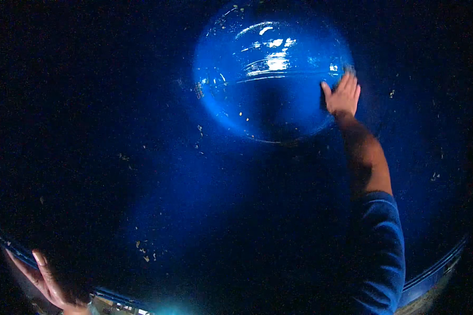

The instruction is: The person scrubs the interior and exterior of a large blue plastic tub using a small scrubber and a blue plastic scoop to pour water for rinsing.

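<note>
A large, dark blue, glossy hollow container (194, 194) fills most of the view, with a lit round blue area (278, 102) at its far end. My right hand (343, 95) lies flat with its fingers stretched out at the right border of that round area, its fingertips slightly blurred. Nothing shows in it. At the lower left, my left hand (50, 283) is by the blue rim (18, 251), fingers extended and thumb apart. Part of that hand falls into shadow, and whether it presses on the rim I cannot tell.
Small pale flakes (146, 254) are scattered over the dark blue wall. The rim curves along the lower right (431, 273) as well. Beyond the edge at the bottom left are pale and brown items (118, 307), too small to make out.
</note>
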Demonstrator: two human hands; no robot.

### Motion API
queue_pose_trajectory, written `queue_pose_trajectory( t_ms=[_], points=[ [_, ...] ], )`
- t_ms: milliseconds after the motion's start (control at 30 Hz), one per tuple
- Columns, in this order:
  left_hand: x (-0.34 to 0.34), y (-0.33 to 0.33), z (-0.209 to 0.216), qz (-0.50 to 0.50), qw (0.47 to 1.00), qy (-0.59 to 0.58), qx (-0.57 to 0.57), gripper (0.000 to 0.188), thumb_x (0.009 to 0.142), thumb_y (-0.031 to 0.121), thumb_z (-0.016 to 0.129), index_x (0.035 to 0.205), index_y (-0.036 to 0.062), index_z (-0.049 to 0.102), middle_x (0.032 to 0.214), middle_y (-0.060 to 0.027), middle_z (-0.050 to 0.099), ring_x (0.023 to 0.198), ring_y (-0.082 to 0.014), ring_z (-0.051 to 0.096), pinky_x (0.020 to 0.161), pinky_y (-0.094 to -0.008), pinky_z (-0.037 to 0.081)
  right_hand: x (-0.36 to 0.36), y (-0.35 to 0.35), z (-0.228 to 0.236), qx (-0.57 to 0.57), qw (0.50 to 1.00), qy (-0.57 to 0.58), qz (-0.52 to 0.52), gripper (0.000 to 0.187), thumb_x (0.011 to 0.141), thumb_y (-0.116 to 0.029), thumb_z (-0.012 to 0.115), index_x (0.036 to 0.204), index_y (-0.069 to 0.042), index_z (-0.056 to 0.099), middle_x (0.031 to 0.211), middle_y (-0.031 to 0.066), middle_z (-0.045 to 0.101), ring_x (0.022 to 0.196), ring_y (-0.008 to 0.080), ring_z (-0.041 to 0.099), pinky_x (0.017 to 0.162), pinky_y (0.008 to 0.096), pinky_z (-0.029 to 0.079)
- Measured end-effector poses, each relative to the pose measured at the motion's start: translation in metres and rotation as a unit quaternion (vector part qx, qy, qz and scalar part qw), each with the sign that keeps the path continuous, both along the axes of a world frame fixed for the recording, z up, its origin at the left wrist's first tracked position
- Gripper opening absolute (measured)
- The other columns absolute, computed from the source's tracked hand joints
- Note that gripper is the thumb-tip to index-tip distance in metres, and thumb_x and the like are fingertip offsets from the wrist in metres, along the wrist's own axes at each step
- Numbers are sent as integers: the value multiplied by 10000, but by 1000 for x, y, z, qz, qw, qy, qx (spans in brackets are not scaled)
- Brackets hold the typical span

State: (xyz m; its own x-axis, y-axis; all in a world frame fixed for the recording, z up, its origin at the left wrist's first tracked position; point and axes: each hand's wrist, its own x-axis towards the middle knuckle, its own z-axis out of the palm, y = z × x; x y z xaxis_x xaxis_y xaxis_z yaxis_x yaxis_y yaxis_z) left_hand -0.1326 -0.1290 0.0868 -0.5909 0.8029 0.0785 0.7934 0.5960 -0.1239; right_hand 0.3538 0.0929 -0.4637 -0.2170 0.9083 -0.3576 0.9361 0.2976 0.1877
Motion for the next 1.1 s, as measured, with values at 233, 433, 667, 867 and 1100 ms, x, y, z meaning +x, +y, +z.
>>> queue_pose_trajectory(
  t_ms=[233,433,667,867,1100],
  points=[
    [-5,-8,-2,-62,995,-37,-65,576,1028,420,371,1395,-7,494,1555,-252,247,1391,-411,343,1105,-544,348,-56,-205,10,-194,959,-117,-169,818,929,-513,460,1463,79,278,1504,231,335,1405,351,312,1154,471,242],
    [17,6,-29,46,972,-190,130,371,1007,126,486,1341,-24,549,1544,-233,287,1387,-368,355,1131,-498,322,-75,-301,-37,-87,982,9,-166,677,951,-330,437,1445,105,278,1514,284,299,1403,398,321,1125,523,281],
    [61,59,-53,209,941,-123,235,456,1005,114,514,1439,4,426,1512,-200,355,1353,-308,392,1137,-458,319,3,-116,-59,56,971,190,-133,567,941,-82,366,1490,14,263,1524,261,303,1424,433,270,1143,547,246],
    [35,26,-27,90,968,-192,133,587,1012,82,481,1546,90,237,1524,-161,339,1348,-257,380,1147,-411,299,11,35,-12,-5,997,-47,62,615,918,-135,403,1511,-34,274,1548,134,332,1465,287,246,1180,464,199],
    [57,48,-48,179,903,-319,224,611,966,79,554,1516,41,289,1473,-120,396,1320,-215,387,1126,-340,255,-12,-148,45,-310,951,-3,-12,368,904,-263,564,1170,-9,581,1181,181,593,1057,328,575,938,469,445]
  ],
)
